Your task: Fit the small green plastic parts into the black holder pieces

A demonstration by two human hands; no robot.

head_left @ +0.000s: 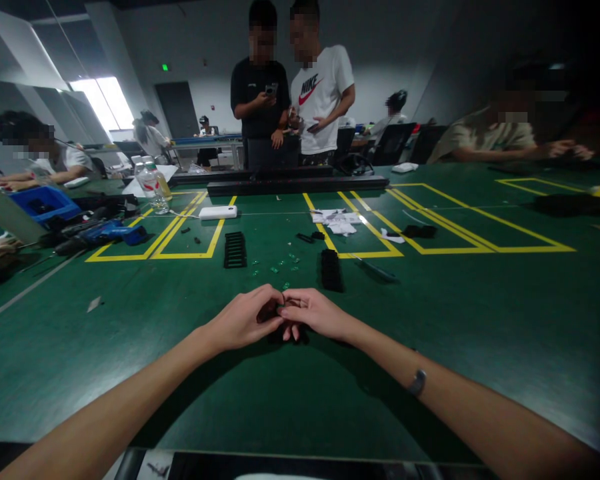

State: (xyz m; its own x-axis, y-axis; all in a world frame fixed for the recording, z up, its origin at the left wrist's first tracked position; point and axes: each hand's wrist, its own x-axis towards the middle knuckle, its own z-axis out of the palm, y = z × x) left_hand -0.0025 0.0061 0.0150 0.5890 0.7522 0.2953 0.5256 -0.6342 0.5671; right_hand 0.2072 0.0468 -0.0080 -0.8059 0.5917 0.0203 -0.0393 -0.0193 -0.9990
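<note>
My left hand and my right hand meet above the green table, fingertips pressed together. Between them is something small and dark that I cannot make out; the fingers hide most of it. Just beyond the fingertips lie several small green pieces, scattered. A black slotted rack rests behind and to the left of my hands. On the other side, a second black rack looks more filled. Near it are a thin tool and small black parts.
Yellow tape marks the table. A white power bank, bottles, a blue drill and a blue bin stand left. Crumpled paper lies behind the right rack. Long black bars cross the back; two people stand beyond.
</note>
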